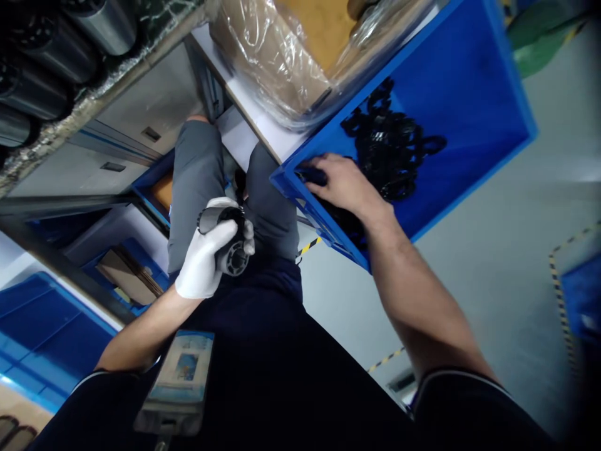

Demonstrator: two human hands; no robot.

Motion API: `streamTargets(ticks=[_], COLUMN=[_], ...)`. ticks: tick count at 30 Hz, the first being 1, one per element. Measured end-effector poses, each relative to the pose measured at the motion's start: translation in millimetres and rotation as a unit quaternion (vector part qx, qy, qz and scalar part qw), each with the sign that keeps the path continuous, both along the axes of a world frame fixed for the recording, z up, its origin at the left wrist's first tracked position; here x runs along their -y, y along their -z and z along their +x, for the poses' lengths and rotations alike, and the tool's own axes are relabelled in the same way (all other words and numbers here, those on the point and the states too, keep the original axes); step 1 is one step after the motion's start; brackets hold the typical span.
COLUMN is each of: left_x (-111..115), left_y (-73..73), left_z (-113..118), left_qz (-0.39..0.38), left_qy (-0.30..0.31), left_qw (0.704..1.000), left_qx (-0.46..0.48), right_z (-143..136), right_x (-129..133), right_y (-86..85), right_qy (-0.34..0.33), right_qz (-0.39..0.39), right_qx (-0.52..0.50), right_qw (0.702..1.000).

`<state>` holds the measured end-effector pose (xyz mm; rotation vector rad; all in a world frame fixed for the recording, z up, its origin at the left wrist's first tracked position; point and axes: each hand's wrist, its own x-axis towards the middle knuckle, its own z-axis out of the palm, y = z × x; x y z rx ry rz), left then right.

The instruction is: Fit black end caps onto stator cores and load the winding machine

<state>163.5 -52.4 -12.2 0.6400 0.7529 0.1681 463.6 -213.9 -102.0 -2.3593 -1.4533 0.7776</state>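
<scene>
My left hand [204,254], in a white glove, is wrapped round a grey metal cylinder with black slotted ends [233,258], held above my lap. Its ribbed end faces toward me. My bare right hand [345,188] reaches into the near corner of a blue bin [469,119]. Thumb and fingers are closed on a dark part [313,175] there, whose full shape is hidden by the hand and the bin wall. Beside that hand lies a heap of black ring-shaped parts [392,147] on the bin floor.
Behind the bin stands a cardboard box [282,56] wrapped in clear plastic. Several metal cylinders [51,47] rest on the bench at upper left. Blue crates [42,332] sit low on the left. A badge [183,369] hangs at my chest.
</scene>
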Motion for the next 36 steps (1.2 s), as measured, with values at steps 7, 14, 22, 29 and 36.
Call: streamTargets(ticks=[7,14,22,29,36], left_x=[-0.7,-9.6,-20.8,-21.7,-10.6], left_y=[0.1,-7.6,-2.8,1.4,-11.1], left_z=[-0.5,6.7,2.1,1.5,19.9], left_qz=[-0.045,-0.092,-0.119,-0.122,-0.027], left_qy=[-0.012,-0.002,-0.006,-0.017,-0.089], left_qw=[0.997,0.995,0.992,0.991,0.993], left_qx=[-0.063,-0.037,-0.04,-0.047,-0.077], right_z=[-5.8,-12.7,-5.9,-11.8,-134.0], right_x=[-9.2,-3.7,0.0,27.8,-2.4], right_y=[20.7,18.9,17.3,-20.7,-109.6], right_qy=[-0.021,-0.011,0.028,0.167,0.143], right_qz=[-0.02,-0.039,-0.006,0.078,0.322], right_qx=[-0.003,0.019,-0.003,0.008,-0.087], right_qw=[1.0,0.999,1.0,0.983,0.932])
